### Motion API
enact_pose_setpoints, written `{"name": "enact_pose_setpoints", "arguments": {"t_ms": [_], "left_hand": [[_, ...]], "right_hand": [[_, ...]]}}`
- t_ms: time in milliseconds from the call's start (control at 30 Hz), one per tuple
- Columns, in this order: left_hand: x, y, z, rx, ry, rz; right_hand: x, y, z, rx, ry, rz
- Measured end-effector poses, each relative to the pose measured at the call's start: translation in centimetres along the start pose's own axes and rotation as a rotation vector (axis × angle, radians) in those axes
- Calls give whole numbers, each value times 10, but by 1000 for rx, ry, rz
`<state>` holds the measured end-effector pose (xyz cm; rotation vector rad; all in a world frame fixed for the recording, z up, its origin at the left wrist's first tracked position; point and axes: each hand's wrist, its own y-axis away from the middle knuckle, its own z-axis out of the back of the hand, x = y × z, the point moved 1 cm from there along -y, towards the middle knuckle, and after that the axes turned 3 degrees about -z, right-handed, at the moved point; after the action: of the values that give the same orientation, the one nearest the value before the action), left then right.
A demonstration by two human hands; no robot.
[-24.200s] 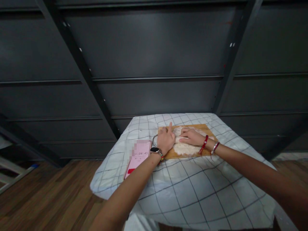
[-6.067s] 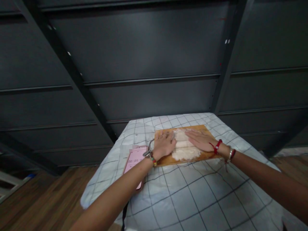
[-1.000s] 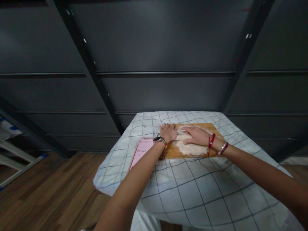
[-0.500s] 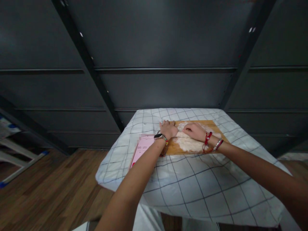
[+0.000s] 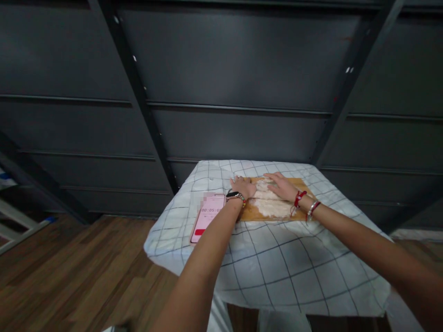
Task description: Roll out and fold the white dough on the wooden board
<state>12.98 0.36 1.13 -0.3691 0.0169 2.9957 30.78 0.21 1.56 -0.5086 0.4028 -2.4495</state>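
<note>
A wooden board (image 5: 247, 213) lies on the table with white flour (image 5: 272, 209) spread over it. What looks like a long pale roll of dough (image 5: 265, 195) lies across the board. My left hand (image 5: 243, 186) rests at the board's left end, palm down with fingers spread, touching or very near the end of the roll. Over the roll's right part lies my right hand (image 5: 284, 188), its fingers stretched out to the left and the thumb apart. That hand hides part of the dough beneath it.
A phone (image 5: 207, 214) showing a running timer lies left of the board, partly behind my left forearm. A white checked cloth (image 5: 270, 263) covers the table. Dark metal panels (image 5: 238, 133) rise behind it. A white-framed stand (image 5: 17, 226) is at the far left.
My right hand has gone from curled fingers close to my left hand to stretched-out fingers a little farther right. My left hand stays at the board's left end. The view has shifted slightly.
</note>
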Motion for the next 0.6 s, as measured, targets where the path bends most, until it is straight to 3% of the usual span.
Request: {"name": "enact_pose_setpoints", "arguments": {"t_ms": [200, 400, 600], "left_hand": [[-1, -2, 0, 22, -42, -8], [0, -3, -2, 8, -61, -9], [-1, -1, -1, 2, -57, -10]], "right_hand": [[-6, 5, 6, 252, -114, 125], [3, 22, 10, 119, 8, 185], [-1, 36, 14, 85, 103, 382]]}}
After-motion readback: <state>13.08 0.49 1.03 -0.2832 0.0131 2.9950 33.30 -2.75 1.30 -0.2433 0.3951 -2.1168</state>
